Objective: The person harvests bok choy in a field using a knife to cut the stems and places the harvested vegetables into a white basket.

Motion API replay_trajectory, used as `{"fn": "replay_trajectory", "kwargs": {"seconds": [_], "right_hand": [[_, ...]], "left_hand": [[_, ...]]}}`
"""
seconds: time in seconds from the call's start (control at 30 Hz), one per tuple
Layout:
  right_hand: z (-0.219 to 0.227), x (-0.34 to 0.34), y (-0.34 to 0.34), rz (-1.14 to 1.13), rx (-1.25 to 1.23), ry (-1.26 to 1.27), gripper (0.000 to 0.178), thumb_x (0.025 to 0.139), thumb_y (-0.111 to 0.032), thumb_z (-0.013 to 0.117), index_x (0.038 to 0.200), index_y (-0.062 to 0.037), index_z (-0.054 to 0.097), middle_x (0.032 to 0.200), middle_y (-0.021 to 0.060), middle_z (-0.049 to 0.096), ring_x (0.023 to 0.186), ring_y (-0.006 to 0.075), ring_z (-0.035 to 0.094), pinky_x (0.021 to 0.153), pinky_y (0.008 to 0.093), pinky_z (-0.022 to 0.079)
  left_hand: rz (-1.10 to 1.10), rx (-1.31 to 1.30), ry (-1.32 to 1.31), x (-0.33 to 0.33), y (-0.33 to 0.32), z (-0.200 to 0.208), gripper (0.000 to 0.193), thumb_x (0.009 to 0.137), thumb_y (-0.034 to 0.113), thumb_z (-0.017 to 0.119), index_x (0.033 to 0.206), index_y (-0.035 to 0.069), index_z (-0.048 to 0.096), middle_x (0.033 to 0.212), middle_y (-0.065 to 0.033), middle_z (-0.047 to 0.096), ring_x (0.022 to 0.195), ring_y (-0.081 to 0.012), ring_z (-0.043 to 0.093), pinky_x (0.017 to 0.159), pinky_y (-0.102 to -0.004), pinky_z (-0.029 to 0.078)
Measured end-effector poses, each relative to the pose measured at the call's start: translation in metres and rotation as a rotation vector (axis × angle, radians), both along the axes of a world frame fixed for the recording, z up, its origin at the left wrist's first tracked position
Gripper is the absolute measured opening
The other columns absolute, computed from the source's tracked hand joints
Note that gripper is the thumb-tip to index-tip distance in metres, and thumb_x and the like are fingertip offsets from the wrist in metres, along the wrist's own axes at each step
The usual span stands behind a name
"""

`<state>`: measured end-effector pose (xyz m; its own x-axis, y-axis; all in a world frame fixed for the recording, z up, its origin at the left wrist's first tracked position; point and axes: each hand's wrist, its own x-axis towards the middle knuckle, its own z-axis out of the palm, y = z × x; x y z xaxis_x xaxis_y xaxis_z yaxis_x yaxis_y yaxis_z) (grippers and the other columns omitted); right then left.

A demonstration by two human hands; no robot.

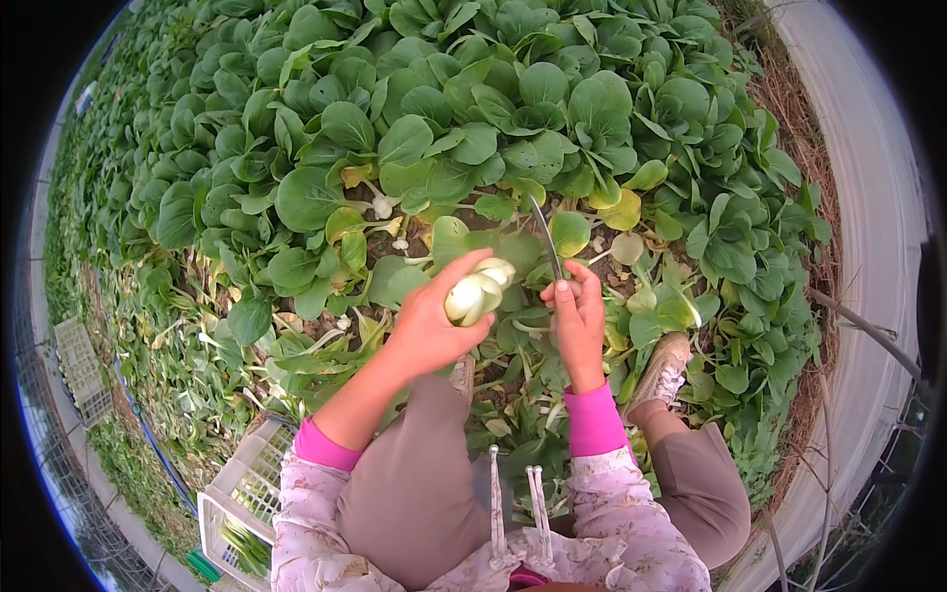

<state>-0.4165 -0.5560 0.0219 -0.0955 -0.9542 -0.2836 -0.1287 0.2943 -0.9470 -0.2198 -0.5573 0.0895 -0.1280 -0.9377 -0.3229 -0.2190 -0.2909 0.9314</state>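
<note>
My left hand is wrapped round a bok choy, whose pale, cut base points up and to the right. Its leaves are mostly hidden or blurred below the grip. To the right, my right hand grips a knife with a thin, slightly curved blade pointing up and away from me. The blade is apart from the bok choy. Both hands are above the near edge of a dense bed of growing bok choy, with yellowed leaves on the soil just beyond the knife.
A white plastic crate with greens in it stands at lower left; another pale crate lies farther left. A blue hose runs beside them. My shoe rests among leaves at right. White sheeting borders the bed at far right.
</note>
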Motion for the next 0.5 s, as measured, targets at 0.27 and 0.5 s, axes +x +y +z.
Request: {"fn": "replay_trajectory", "kwargs": {"seconds": [0.27,0.5], "right_hand": [[-0.007,-0.030,-0.015,-0.365,-0.002,0.089,0.028,0.093,-0.016,0.050,0.116,0.0007,0.050,0.082,0.0058,0.060,0.065,0.0095,0.053,0.060,0.0221,0.044],[-0.030,-0.036,-0.017,-0.524,0.065,-0.041,0.031,0.092,-0.014,0.050,0.120,-0.0005,0.047,0.089,0.0047,0.059,0.065,0.0078,0.050,0.053,0.0205,0.041]], "left_hand": [[-0.578,-0.568,-0.521,-0.063,-0.090,0.030,0.066,0.061,0.005,0.065,0.124,0.007,0.045,0.113,-0.0140,0.058,0.094,-0.0324,0.059,0.080,-0.0402,0.046],[-0.749,-0.411,-0.892,-0.157,-0.217,-0.034,0.055,0.066,0.011,0.058,0.119,0.005,0.047,0.135,-0.0162,0.041,0.091,-0.0300,0.063,0.076,-0.0403,0.050]]}}
